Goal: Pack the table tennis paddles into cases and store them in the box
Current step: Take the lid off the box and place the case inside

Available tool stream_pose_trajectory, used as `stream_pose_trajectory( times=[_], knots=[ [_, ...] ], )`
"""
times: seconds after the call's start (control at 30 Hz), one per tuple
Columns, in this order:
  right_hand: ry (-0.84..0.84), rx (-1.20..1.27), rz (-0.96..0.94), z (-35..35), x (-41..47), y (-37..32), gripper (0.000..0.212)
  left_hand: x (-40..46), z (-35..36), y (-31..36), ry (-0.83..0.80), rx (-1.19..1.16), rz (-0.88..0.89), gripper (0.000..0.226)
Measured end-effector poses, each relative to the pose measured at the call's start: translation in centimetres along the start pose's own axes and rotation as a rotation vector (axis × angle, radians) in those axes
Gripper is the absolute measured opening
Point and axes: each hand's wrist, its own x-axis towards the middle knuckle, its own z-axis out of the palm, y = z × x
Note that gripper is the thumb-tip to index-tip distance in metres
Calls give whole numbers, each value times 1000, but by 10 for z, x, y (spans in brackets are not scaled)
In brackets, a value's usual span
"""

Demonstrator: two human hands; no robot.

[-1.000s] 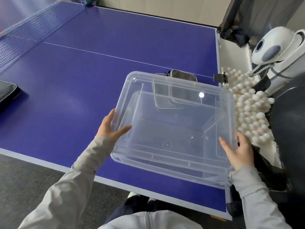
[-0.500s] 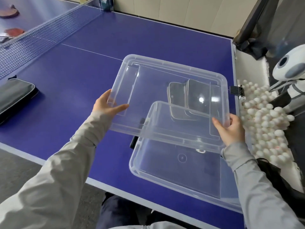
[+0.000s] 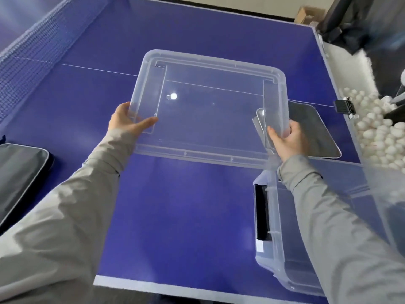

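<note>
Fingers of the left hand [image 3: 128, 119] curl under the left short edge of a clear, rectangular plastic lid [image 3: 208, 106], with the thumb laid flat across its top, so that side is firmly gripped. Well to the left of those fingers, at the table's near-left edge, lies a dark grey zipped fabric paddle case [image 3: 19, 178], and farther back on that side runs the dark mesh net [image 3: 32, 62]. The lid is held level above the blue table tennis table [image 3: 175, 216], spanning the space between both hands.

Fingers of the right hand [image 3: 289, 141] wrap around the lid's right short edge, thumb on top, clasping it too. Just beyond and to the right of those fingers, two flat grey squarish paddle cases [image 3: 313, 132] lie overlapping on the table, partly seen through the lid. Below the right wrist and grey sleeve sits the clear plastic storage box [image 3: 276, 249], open-topped, at the table's near-right corner; a dark strip shows along its left wall, though I cannot tell what it is. Farther right of the fingers, off the table's side, a heap of white table tennis balls [image 3: 377, 132] fills a tray.
</note>
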Motion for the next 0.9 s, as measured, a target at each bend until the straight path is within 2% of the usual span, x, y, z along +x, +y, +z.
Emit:
stream_pose_trajectory(
  times=[0.1, 0.23, 0.57, 0.9],
  knots=[
    [-17, -79, 11, 38, 5, -13, 71, 39, -11, -19, -23, 44, -2, 87],
    [-71, -164, 33, 78, 15, -10, 72, 78, -6, -45, -58, 193, 32, 75],
    [-184, -210, 161, 159, 33, 31, 71, 122, 35, -118, -159, 342, -121, 81],
    [-162, -310, 162, 191, 43, 59, 67, 134, 56, -153, -153, 392, -158, 78]
  ],
)
